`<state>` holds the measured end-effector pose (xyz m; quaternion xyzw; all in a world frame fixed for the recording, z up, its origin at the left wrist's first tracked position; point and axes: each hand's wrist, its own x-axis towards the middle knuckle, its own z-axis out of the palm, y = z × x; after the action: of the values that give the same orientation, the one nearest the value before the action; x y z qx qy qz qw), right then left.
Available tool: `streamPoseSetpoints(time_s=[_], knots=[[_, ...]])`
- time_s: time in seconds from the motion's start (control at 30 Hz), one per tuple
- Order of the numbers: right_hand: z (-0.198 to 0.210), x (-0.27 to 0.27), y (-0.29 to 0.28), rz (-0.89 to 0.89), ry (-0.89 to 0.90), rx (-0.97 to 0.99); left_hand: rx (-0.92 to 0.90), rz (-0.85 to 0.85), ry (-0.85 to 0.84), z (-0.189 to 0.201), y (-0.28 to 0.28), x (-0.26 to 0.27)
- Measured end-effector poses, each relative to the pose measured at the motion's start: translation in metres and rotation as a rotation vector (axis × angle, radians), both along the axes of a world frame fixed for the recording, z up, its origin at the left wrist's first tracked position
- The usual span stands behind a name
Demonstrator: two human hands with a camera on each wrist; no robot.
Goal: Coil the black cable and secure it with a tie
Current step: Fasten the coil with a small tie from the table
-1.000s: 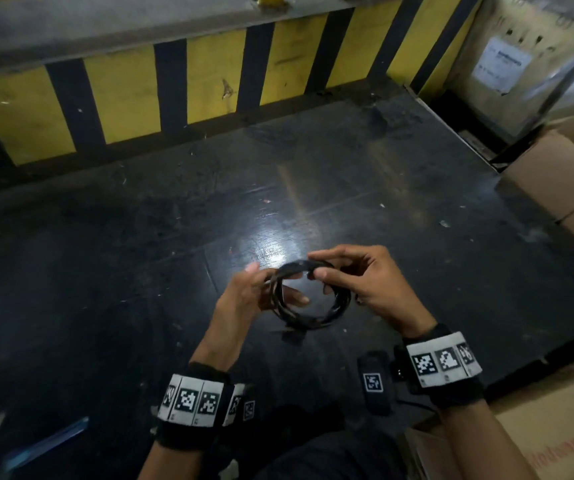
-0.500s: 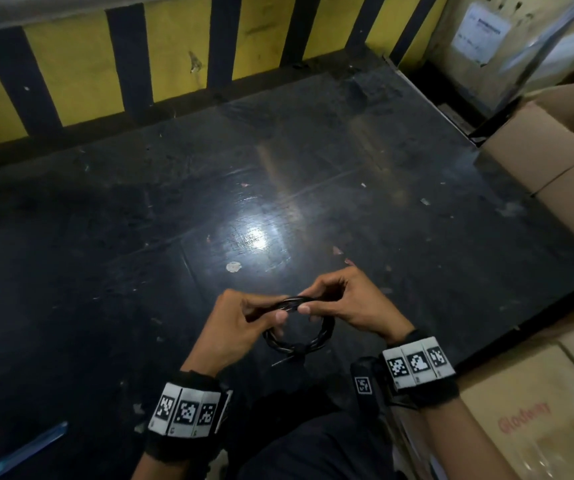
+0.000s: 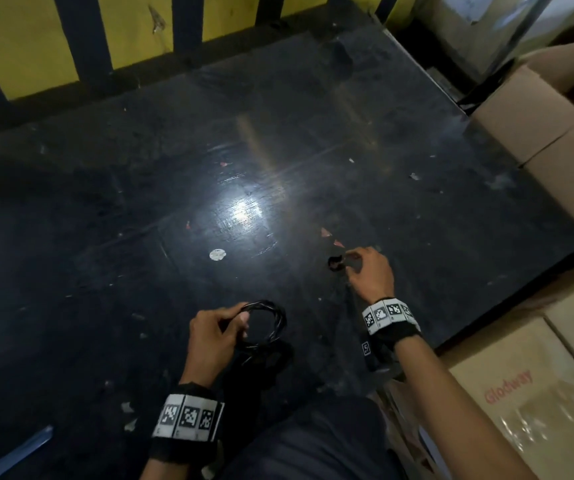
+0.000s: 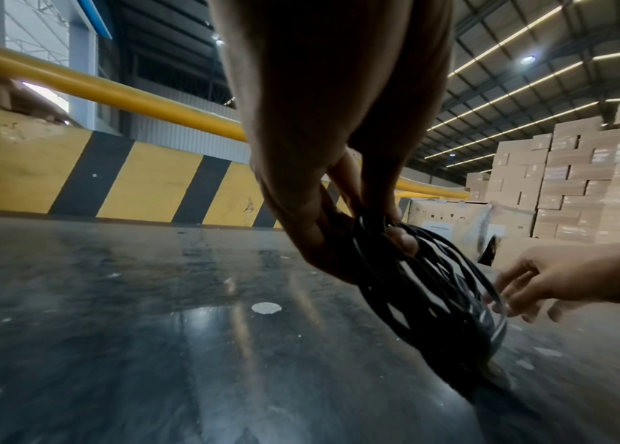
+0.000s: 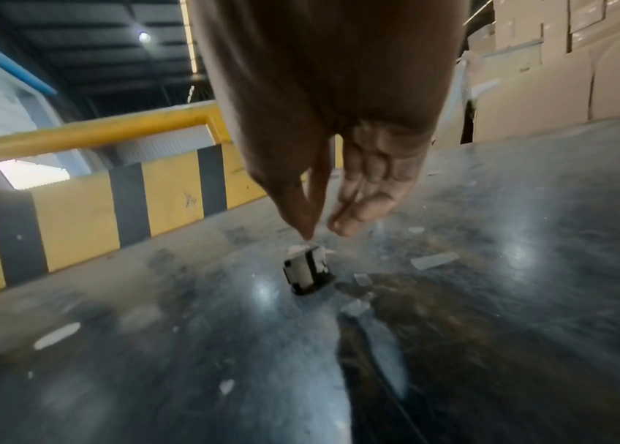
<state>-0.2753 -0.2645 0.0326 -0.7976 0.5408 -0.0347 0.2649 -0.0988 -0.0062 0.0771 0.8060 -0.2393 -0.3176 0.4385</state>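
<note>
A dark trouser leg [image 3: 313, 441] is seen at the near edge of the head view, and a cardboard box printed in red [image 3: 527, 407] lies just to its right. Above the near part of the black table [image 3: 140, 237] the coiled black cable [image 3: 268, 320] is held off the surface by the left hand [image 3: 214, 336], whose thumb and fingers are curled round one side of the bundle; in the left wrist view the loops [image 4: 434, 303] are seen fanned out below the gripping fingers [image 4: 401, 240]. A marker-printed band [image 3: 188, 415] is worn on that wrist. Farther out and to the right, well apart from the coil, the right hand [image 3: 370, 275] is lowered over a small black tie [image 3: 335, 263] that rests on the table. In the right wrist view the tie [image 5: 306, 270] appears as a short rolled piece in black and white, with the thumb tip and a fingertip [image 5: 306, 231] brought together just above it and the other fingers loosely extended; whether the tie is already pinched cannot be told because of blur. A round white spot [image 3: 217, 254] and small scraps are scattered on the table between the hands and beyond. At the far edge a yellow and black striped barrier [image 3: 122, 32] is set, and tan cartons [image 3: 538, 126] are stacked at the right.
</note>
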Motion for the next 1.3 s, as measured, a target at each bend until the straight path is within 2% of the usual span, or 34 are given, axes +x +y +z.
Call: streamPoseSetpoints(time_s=[0.17,0.33,0.47,0.63,0.83,1.07,1.3], knots=[[-0.002,0.020,0.001,0.048,-0.009,-0.056,0.003,0.037,0.048,-0.006,0.005,0.000],[-0.009,0.038,0.005,0.005,0.203,-0.045,-0.001,0.052,0.047,-0.005,0.006,-0.001],[-0.013,0.039,0.011,-0.015,0.199,0.009,-0.026,0.066,0.032,-0.001,0.008,-0.001],[-0.011,0.030,0.021,0.022,-0.046,0.039,-0.060,0.108,0.050,0.001,0.010,0.000],[0.023,0.023,0.038,0.122,-0.344,-0.050,-0.158,0.122,0.070,0.011,0.010,-0.004],[0.058,0.025,0.054,0.239,-0.599,-0.075,-0.216,0.059,0.072,0.022,0.008,-0.007],[0.089,0.044,0.083,0.336,-0.868,-0.179,-0.313,-0.071,0.212,0.064,0.015,-0.016]])
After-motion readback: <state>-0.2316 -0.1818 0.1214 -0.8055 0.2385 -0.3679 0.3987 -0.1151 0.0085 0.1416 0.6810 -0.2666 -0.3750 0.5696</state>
